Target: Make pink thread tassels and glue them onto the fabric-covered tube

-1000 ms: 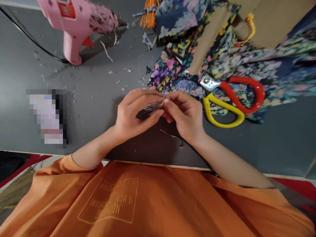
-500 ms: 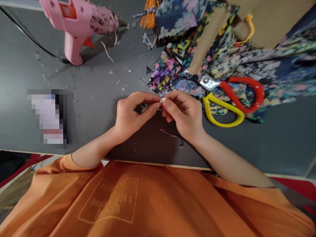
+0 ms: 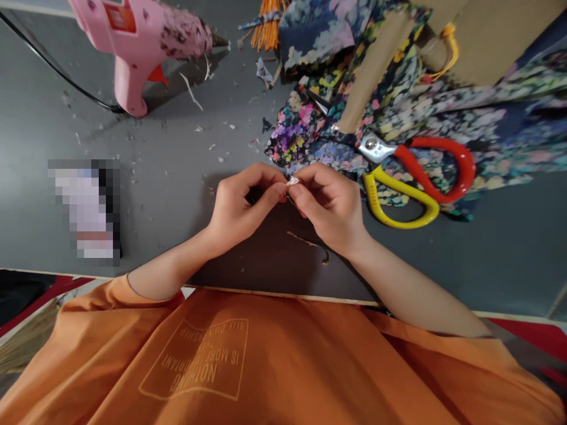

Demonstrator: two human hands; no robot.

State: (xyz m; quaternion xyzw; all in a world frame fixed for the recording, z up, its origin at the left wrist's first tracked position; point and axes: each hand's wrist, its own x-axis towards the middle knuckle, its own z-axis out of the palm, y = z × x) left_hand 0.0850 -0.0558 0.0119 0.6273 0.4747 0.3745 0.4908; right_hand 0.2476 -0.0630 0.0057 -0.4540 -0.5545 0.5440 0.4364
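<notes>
Between the fingertips of both hands is a small whitish scrap (image 3: 292, 181), too tiny to name for certain, perhaps cloth. My left hand (image 3: 243, 203) pinches it from the left, thumb against forefinger. From the other side my right hand (image 3: 333, 203) pinches it too, the two hands almost touching. Just right of my right hand lie scissors (image 3: 376, 147) with one red and one yellow handle, resting on floral fabric (image 3: 305, 127). A thin dark strip (image 3: 310, 241) lies on the table below my hands.
A pink glue gun (image 3: 142, 44) lies at the upper left, its black cord (image 3: 57, 71) trailing left. A blurred-out flat object (image 3: 88, 212) is at the left. An orange tassel (image 3: 266, 26) and brown cardboard (image 3: 491, 41) lie at the back. Small scraps dot the grey table (image 3: 177, 159).
My left hand has shifted slightly right and turned a little. The whitish scrap between the fingertips sits at a different angle. A frayed bit by my left palm no longer shows.
</notes>
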